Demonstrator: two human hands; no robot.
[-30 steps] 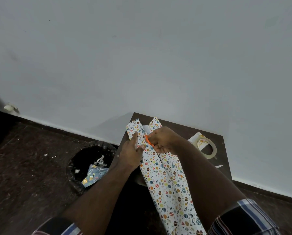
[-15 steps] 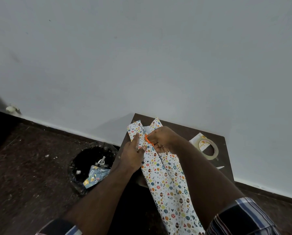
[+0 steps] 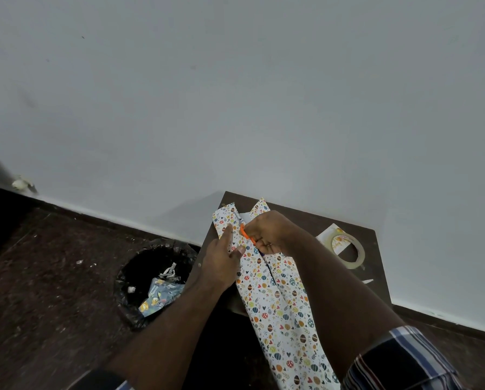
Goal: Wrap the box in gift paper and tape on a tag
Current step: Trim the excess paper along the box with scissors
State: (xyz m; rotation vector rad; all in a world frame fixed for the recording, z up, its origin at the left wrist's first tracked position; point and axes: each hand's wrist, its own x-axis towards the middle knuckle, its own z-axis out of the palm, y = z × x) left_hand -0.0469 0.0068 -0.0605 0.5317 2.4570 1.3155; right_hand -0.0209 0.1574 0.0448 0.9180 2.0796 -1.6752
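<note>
A long strip of white gift paper [image 3: 280, 311] printed with coloured eggs and hearts lies over a small dark table [image 3: 300, 218] and runs toward me. My left hand [image 3: 224, 254] lies flat on the paper's left part, fingers straight. My right hand [image 3: 269, 232] grips orange-handled scissors [image 3: 245, 233], whose blades sit in a slit down the paper's middle. A roll of clear tape [image 3: 348, 253] lies on a white tag [image 3: 328, 235] at the table's right. The box is not visible.
A black-lined waste bin [image 3: 154, 280] with paper scraps stands on the dark floor left of the table. A pale wall runs right behind the table. A small paper sliver [image 3: 368, 281] lies near the table's right edge.
Both hands stay on the paper; the scissors have barely shifted. The view has moved slightly.
</note>
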